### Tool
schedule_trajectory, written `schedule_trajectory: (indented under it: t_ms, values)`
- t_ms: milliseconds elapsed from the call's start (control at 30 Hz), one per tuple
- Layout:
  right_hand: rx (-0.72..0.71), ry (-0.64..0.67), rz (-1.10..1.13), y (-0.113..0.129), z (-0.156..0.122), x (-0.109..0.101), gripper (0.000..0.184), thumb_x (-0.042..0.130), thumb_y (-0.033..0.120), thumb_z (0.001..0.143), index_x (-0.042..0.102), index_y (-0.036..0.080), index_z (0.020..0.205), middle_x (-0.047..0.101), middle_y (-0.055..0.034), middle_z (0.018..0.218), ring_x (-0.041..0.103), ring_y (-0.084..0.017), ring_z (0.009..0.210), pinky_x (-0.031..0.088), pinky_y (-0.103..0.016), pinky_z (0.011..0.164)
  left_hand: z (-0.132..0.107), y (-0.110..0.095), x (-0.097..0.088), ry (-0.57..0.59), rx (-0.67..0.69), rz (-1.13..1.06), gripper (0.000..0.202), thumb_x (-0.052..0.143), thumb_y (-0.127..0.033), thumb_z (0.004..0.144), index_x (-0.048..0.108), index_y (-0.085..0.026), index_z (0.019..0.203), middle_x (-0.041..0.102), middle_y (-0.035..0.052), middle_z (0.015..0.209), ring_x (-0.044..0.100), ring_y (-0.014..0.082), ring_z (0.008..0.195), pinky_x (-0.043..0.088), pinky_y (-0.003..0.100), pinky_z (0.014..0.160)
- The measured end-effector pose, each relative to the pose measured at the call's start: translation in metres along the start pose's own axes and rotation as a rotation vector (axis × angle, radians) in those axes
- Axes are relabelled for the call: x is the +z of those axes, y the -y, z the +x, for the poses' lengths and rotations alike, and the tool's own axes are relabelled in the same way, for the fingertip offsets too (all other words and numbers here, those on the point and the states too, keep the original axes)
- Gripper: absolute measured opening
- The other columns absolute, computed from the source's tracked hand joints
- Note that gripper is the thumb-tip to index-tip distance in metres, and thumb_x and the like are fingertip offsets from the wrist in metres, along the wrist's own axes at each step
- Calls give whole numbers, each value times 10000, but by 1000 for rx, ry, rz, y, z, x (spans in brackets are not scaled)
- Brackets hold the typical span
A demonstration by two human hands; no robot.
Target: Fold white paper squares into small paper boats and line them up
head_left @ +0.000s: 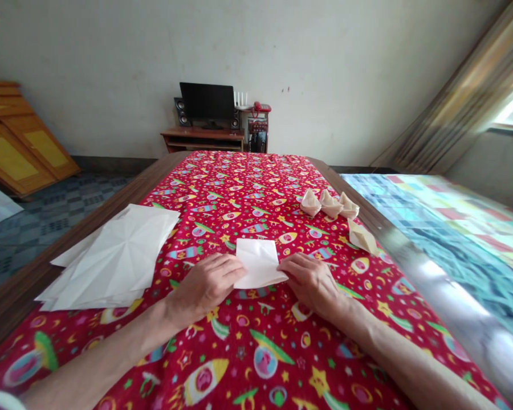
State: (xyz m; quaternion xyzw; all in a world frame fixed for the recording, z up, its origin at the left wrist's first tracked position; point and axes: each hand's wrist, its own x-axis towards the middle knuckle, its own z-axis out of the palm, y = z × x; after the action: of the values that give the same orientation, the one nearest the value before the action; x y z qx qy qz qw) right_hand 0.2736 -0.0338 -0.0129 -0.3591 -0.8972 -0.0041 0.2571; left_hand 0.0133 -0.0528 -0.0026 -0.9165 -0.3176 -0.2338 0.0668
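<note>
A folded sheet of white paper (259, 259) lies on the red patterned cloth (256, 319) in front of me. Its near edge flares a little, with layers showing. My left hand (211, 283) pinches the paper's left edge, fingers curled together. At the opposite edge, my right hand (312, 282) grips the lower right corner between thumb and fingers. Both thumbs are partly hidden. To the left sits a stack of creased white paper sheets (119, 256). Several folded paper boats (331, 205) stand in a row at the right, and another folded paper boat (362, 238) rests nearer.
Brown table edges (376, 239) run along both sides of the cloth. Beyond the far end stands a desk with a monitor (208, 102) and a red telephone (262, 106). A bed with a blue patterned cover (436, 228) is at the right; a wooden cabinet (25, 142) stands left.
</note>
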Motion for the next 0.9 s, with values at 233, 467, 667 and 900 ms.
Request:
schedule_trajectory:
  t_ms: [233,467,667,900]
  values:
    - [72,60,100,-3,0,4,179,494,204,896,671,201,918,628,-38,813,584,-127,711,433,-216,623,-5,8,19,-57,-149,-209,178,494,-148,897,640,-188,990,634,49,967,579,162,928,499,288,820]
    - [272,52,140,-2,9,6,193,536,312,886,629,209,752,639,6,690,581,-123,611,394,-223,569,2,8,21,-100,-385,-381,220,532,-234,883,635,-159,703,594,10,735,585,119,699,474,227,663]
    - [387,65,-52,1,18,14,224,528,351,892,629,218,743,669,-8,686,620,-150,647,362,-239,573,6,8,19,-42,-545,-234,330,496,-326,906,596,-154,643,531,7,729,523,103,600,398,234,580]
    - [404,-42,-230,4,15,25,221,540,379,871,633,200,780,692,-27,746,641,-175,720,362,-259,649,20,-1,13,117,-656,4,243,509,-298,887,587,-172,695,572,13,763,569,141,693,364,246,590]
